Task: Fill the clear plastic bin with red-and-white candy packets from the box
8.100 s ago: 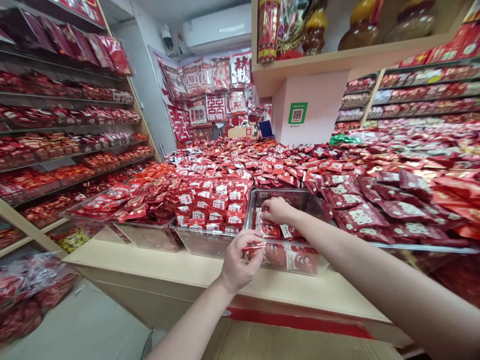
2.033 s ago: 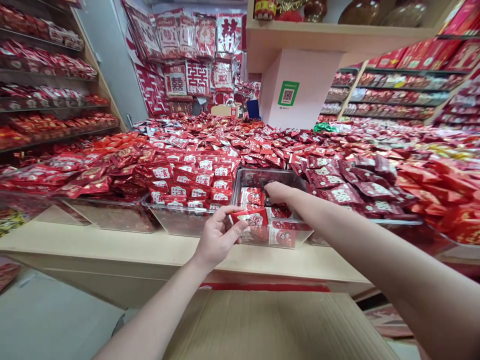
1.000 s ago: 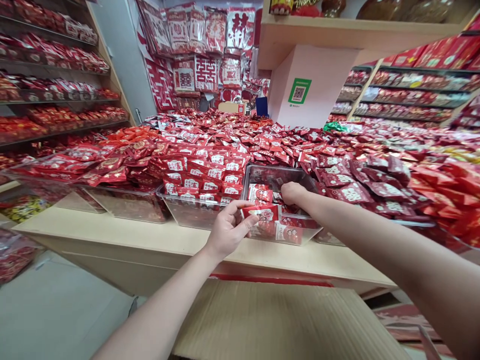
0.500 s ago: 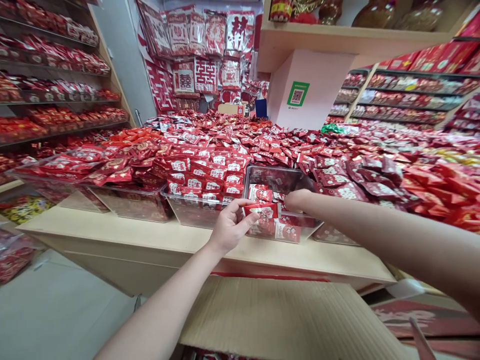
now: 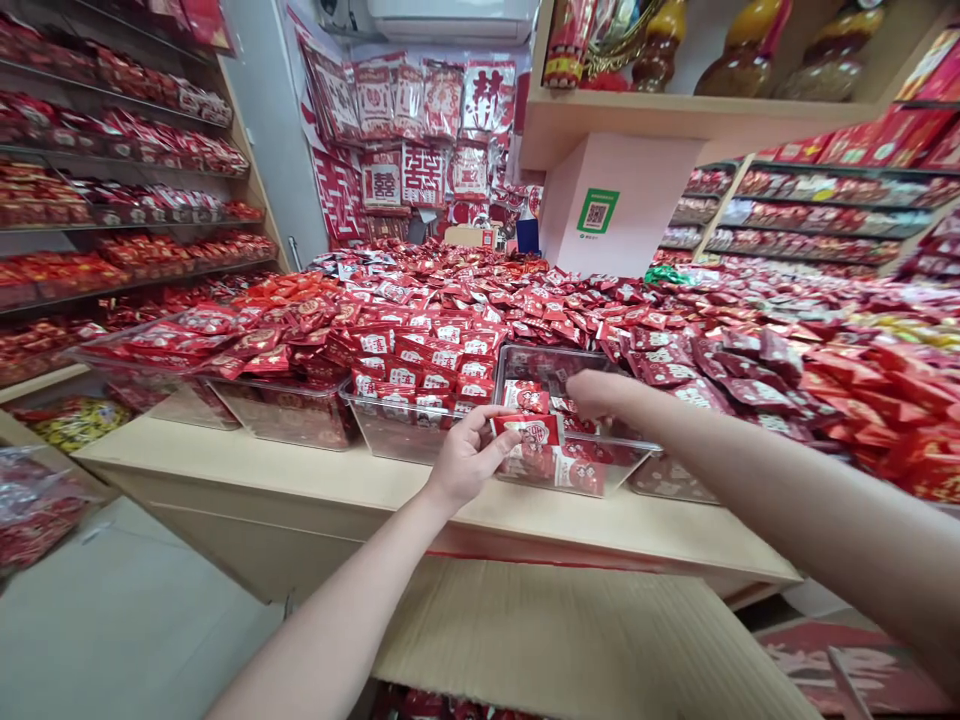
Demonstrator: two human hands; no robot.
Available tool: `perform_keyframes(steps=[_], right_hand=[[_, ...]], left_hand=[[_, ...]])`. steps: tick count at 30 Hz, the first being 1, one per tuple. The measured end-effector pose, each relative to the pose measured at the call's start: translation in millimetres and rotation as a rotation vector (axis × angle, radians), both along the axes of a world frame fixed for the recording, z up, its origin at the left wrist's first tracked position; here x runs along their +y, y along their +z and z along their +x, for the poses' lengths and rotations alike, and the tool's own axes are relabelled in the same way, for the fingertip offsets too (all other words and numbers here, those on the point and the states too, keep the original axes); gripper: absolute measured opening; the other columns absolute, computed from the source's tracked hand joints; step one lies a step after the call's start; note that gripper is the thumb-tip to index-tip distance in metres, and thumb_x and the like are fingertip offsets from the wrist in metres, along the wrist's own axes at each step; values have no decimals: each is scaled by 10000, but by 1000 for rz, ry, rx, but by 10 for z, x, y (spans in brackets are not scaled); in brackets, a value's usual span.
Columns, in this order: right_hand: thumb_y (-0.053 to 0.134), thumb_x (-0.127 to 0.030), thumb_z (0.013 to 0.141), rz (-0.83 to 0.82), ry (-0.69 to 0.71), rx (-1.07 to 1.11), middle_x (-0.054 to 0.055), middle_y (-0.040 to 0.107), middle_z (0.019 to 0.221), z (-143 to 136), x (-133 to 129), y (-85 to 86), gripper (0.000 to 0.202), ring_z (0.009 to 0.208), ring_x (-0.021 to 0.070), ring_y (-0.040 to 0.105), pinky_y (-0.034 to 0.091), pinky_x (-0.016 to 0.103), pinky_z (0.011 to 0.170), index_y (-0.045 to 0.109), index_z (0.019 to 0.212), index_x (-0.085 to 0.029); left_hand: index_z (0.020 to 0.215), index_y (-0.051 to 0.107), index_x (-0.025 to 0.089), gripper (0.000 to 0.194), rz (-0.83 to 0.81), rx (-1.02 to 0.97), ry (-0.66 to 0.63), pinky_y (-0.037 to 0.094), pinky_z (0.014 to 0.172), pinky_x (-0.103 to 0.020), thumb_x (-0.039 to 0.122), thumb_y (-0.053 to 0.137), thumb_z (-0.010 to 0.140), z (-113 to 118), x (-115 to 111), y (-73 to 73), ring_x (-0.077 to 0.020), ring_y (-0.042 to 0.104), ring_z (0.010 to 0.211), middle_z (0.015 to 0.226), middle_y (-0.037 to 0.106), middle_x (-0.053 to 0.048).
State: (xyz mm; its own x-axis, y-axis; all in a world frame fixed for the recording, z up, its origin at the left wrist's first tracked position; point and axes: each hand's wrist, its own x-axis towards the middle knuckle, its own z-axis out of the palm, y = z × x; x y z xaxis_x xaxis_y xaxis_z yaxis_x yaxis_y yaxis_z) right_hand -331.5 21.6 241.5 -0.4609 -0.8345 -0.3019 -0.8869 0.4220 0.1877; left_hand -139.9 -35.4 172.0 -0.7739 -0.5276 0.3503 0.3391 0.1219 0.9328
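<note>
left hand [image 5: 466, 458] pinches a red packet [image 5: 534, 429]

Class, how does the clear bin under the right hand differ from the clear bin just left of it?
The first bin holds low-lying packets, its back wall showing; the second bin holds red packets stacked in rows that hide its back wall. The right hand is over the first bin, no hand over the second bin. Both are clear and stand on the pale counter.
</note>
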Motion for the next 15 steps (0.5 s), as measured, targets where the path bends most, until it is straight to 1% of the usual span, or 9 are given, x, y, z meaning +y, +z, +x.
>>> perform_keyframes(steps=[1, 3, 4, 5, 6, 8, 10, 12, 15], right_hand=[[567, -213, 657, -95, 28, -33, 139, 629, 751, 53, 33, 118, 184, 717, 221, 587, 435, 293, 608, 633, 772, -85], [449, -355, 754, -312, 128, -205, 93, 623, 727, 210, 121, 334, 287, 635, 158, 568, 416, 261, 566, 614, 811, -128], [403, -405, 774, -370, 198, -322, 72, 622, 738, 305, 170, 415, 333, 619, 137, 556, 408, 247, 555, 605, 840, -148], [403, -434, 768, -384, 272, -413, 54, 621, 744, 404, 216, 471, 346, 610, 122, 545, 400, 235, 547, 600, 852, -164], [431, -444, 749, -383, 333, -458, 39, 619, 741, 500, 257, 500, 335, 606, 114, 534, 390, 228, 541, 601, 848, -172], [518, -410, 697, -375, 395, -421, 25, 613, 717, 654, 314, 497, 280, 599, 110, 516, 371, 225, 533, 609, 806, -169], [550, -357, 676, -385, 403, -345, 21, 610, 707, 722, 341, 470, 235, 600, 111, 510, 361, 226, 533, 615, 799, -167], [554, -323, 673, -371, 386, -303, 21, 616, 734, 682, 349, 484, 237, 617, 116, 519, 366, 230, 541, 615, 850, -178], [555, -265, 673, -302, 296, -174, 23, 626, 752, 443, 338, 599, 229, 636, 130, 536, 382, 246, 567, 622, 880, -194]], left_hand=[[939, 486, 173, 282, -2, -1, 3, 367, 381, -148, 314, 560, 706, 0, 2, 5, -43, 467, 402, 550, 497, 54], [934, 485, 172, 288, 1, -4, 17, 374, 380, -151, 324, 562, 702, -5, 8, 17, -45, 469, 396, 546, 501, 58], [929, 483, 172, 290, 3, -3, 24, 376, 376, -153, 329, 563, 699, -10, 12, 23, -46, 468, 391, 539, 501, 60], [924, 480, 172, 291, 5, 1, 29, 377, 372, -155, 332, 565, 697, -16, 16, 27, -47, 464, 384, 528, 499, 64], [921, 476, 172, 290, 6, 7, 30, 375, 366, -155, 333, 565, 696, -23, 19, 29, -48, 459, 375, 514, 493, 69], [917, 469, 174, 287, 11, 21, 27, 375, 359, -154, 329, 567, 696, -36, 26, 29, -47, 453, 367, 500, 485, 75], [925, 461, 174, 288, 20, 36, 25, 379, 359, -153, 322, 565, 701, -45, 36, 21, -46, 460, 375, 536, 511, 66], [935, 453, 172, 274, 21, 57, 28, 385, 361, -152, 320, 540, 721, -48, 47, 8, -39, 469, 386, 632, 563, 35], [948, 447, 170, 253, 3, 82, 16, 404, 378, -155, 299, 515, 741, -47, 62, -17, -27, 483, 413, 837, 603, -30]])
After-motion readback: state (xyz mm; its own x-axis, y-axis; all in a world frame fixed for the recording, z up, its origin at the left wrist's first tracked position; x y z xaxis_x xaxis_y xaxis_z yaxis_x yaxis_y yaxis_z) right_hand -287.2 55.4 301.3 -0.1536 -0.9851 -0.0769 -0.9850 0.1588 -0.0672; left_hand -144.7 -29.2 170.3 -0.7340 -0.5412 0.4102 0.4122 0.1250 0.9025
